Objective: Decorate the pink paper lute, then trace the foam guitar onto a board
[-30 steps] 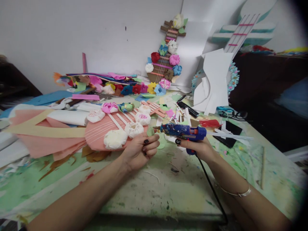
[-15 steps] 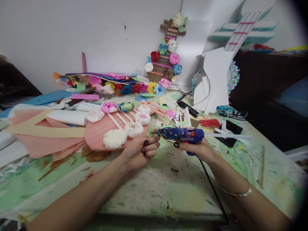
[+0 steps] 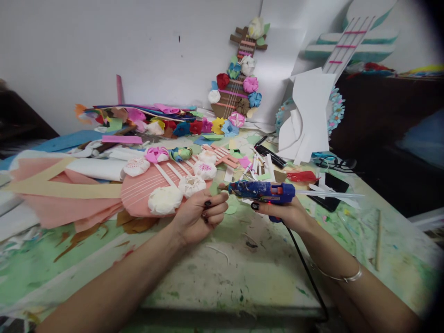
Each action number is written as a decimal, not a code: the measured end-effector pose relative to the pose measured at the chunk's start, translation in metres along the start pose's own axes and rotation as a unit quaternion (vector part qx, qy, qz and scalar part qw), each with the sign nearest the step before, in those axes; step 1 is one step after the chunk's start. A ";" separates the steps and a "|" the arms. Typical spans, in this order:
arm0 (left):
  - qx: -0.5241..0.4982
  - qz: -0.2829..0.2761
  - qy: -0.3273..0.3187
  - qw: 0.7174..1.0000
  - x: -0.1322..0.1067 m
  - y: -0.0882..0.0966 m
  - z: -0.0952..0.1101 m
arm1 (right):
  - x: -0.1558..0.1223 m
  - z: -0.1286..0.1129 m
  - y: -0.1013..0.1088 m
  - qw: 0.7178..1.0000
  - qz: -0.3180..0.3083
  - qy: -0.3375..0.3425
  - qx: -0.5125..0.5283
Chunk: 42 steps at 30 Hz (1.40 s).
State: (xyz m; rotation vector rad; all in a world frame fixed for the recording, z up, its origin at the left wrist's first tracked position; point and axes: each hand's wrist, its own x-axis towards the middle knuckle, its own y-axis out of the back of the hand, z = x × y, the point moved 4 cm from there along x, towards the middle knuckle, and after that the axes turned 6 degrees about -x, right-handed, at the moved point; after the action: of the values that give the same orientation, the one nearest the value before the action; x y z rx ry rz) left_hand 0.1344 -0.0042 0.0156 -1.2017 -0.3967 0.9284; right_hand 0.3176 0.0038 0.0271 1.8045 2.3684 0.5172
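Note:
My right hand [image 3: 289, 213] is wrapped round a blue hot glue gun [image 3: 262, 192]. A clear glue stick [image 3: 329, 194] juts from its back, and a black cord [image 3: 305, 263] runs down from the handle. The gun lies level, its nozzle pointing left at the fingertips of my left hand [image 3: 201, 215]. Those fingers are curled in a pinch; whatever they hold is too small or hidden to make out. Just beyond the left hand lies a pink paper guitar [image 3: 138, 194] with white strings, bearing several paper flowers, among them a cream flower [image 3: 164, 200].
A brown guitar decorated with flowers [image 3: 229, 99] leans on the wall, and a white cut-out board [image 3: 312, 115] stands at right. Paper scraps, black pens [image 3: 270, 155], glasses [image 3: 336, 164], a dark phone [image 3: 329, 196] and a thin stick [image 3: 378, 240] lie on the paint-stained table [image 3: 222, 286].
Both hands hold nearly the same pose, nozzle by the left fingertips. The view has shifted very slightly, and the glue gun has moved a touch to the right.

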 end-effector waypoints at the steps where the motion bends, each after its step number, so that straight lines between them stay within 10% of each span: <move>1: 0.007 -0.001 0.002 1.000 0.000 0.000 0.000 | 0.000 0.001 0.000 1.000 0.000 0.002 -0.002; 42: 0.057 -0.002 -0.008 0.998 0.001 0.002 -0.004 | 0.000 -0.018 -0.006 0.999 -0.029 0.016 -0.039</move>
State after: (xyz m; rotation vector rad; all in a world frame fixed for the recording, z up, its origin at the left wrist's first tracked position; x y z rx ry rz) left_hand 0.1371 -0.0056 0.0121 -1.0895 -0.3540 0.9458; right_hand 0.3066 -0.0013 0.0416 1.7023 2.3787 0.6268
